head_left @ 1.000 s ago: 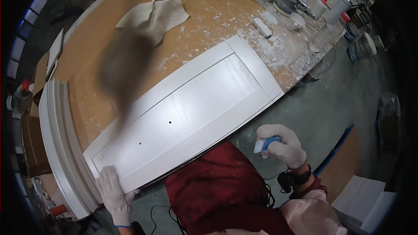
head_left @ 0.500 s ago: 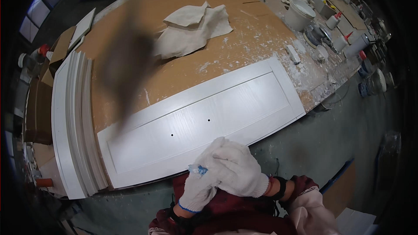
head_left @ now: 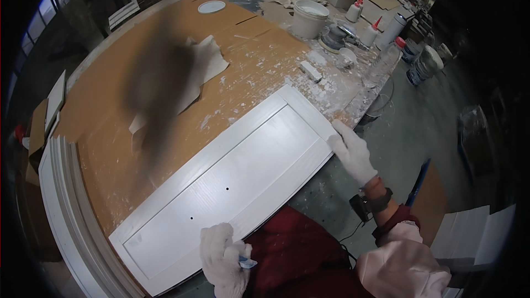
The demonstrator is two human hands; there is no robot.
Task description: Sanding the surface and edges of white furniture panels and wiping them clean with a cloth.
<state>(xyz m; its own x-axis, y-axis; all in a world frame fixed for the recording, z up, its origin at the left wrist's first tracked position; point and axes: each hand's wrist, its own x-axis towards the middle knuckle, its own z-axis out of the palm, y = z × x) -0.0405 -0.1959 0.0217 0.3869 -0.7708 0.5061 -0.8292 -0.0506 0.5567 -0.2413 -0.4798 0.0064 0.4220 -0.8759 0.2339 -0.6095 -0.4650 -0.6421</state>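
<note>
We saw the white panel door (head_left: 232, 187) lying flat on the bench (head_left: 110, 105), its long axis running from lower left up to upper right. Our right hand (head_left: 352, 152) rested with its fingers spread on the upper right corner. Our left hand (head_left: 221, 256), at the near edge, was closed around a small blue-and-white object (head_left: 246, 263).

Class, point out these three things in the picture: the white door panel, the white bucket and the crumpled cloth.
white door panel (head_left: 243, 176), head view, on its flat centre field.
white bucket (head_left: 309, 19), head view, on its side wall.
crumpled cloth (head_left: 212, 60), head view, on its right part.
</note>
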